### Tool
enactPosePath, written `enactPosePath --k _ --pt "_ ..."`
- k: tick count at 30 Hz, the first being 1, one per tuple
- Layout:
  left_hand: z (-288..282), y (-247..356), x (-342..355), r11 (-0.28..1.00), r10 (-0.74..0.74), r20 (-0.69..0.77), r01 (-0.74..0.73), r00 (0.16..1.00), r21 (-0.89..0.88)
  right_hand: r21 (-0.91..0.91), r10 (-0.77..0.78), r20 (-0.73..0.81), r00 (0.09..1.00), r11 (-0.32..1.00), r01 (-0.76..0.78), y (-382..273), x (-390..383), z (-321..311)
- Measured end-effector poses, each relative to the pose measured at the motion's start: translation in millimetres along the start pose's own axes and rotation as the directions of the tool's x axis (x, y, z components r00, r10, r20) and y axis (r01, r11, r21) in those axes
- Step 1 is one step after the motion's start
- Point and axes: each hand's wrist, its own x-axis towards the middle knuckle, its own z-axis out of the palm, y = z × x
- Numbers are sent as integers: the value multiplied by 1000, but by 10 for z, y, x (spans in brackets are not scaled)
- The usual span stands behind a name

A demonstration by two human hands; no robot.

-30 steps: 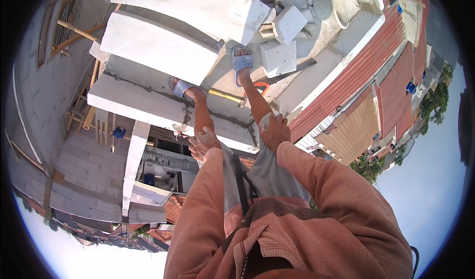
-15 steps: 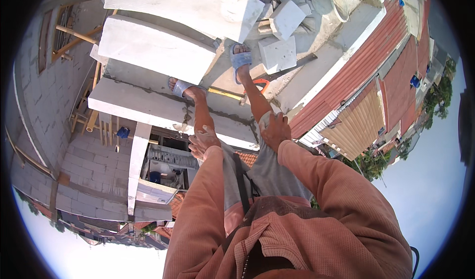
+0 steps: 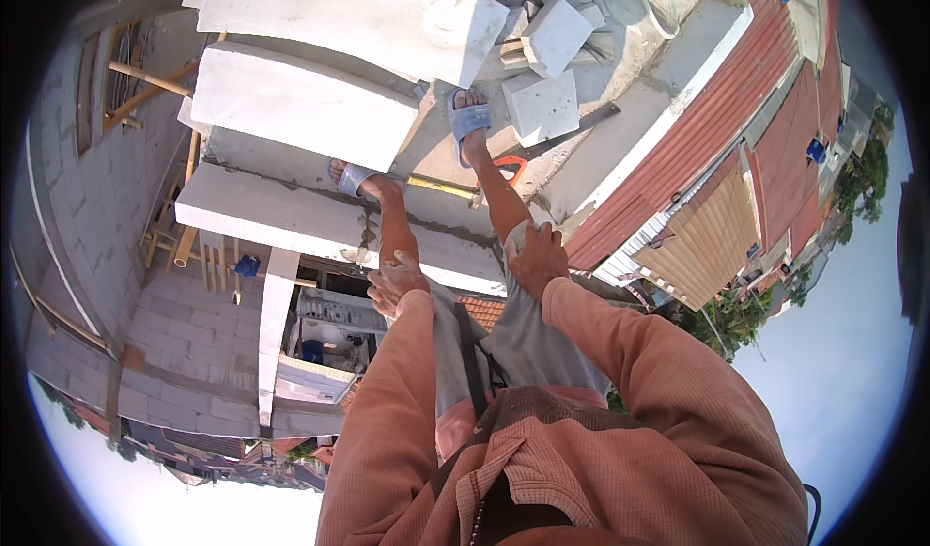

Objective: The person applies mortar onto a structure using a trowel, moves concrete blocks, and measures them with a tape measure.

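Now, from far off, I see the left hand and right hand, empty, fingers loosely bent, resting over the knees of grey cloth trousers. Ahead, nearer the right hand, a long dark saw with an orange handle slants away rightward.

There are two hands, two blue sandals, one orange-handled saw and one yellow-handled tool.

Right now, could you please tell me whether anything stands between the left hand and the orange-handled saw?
Yes: the right shin stands between the left hand and the orange-handled saw. The yellow-handled hammer also lies lower down, between the two shins.
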Motion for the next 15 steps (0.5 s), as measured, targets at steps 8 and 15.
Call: enactPosePath --k 8,15 --pt "123 -39 47 1000 1 -24 -1 1000 4 -11 -23 -3 1000 1000 23 10 -4 -34" --pt "59 -141 108 998 -60 29 60 998 6 -24 -61 11 998 998 61 -73 -16 37"
